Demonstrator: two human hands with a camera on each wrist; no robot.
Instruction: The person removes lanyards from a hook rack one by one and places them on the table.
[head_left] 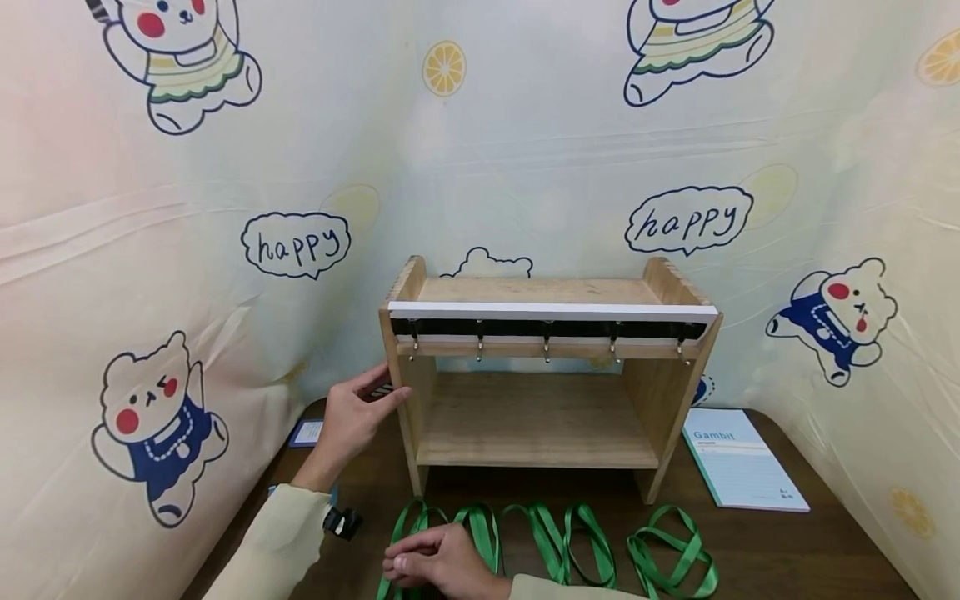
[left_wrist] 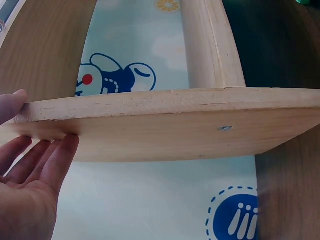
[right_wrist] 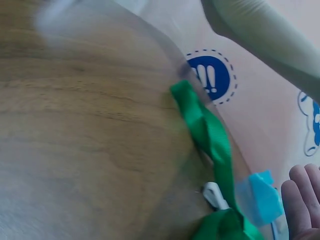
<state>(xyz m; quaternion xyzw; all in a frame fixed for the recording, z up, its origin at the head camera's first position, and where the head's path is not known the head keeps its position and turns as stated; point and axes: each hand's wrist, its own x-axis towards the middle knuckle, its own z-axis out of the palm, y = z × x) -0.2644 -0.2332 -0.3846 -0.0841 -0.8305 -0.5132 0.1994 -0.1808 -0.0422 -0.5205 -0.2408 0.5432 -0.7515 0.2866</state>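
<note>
A small wooden shelf stands on the table, with a row of metal hooks along its upper front. My left hand grips the front edge of its left side panel, thumb on one face and fingers on the other. Several green lanyards lie in loops in front of the shelf. Over the leftmost lanyard is my right hand, its fingers loosely bent. In the right wrist view those fingers appear apart from the lanyard, which has a white clip.
A light blue notepad lies to the right of the shelf. Left of it is a blue-edged card, and a small black object sits by my left sleeve. Patterned cloth hangs around the table's back and sides.
</note>
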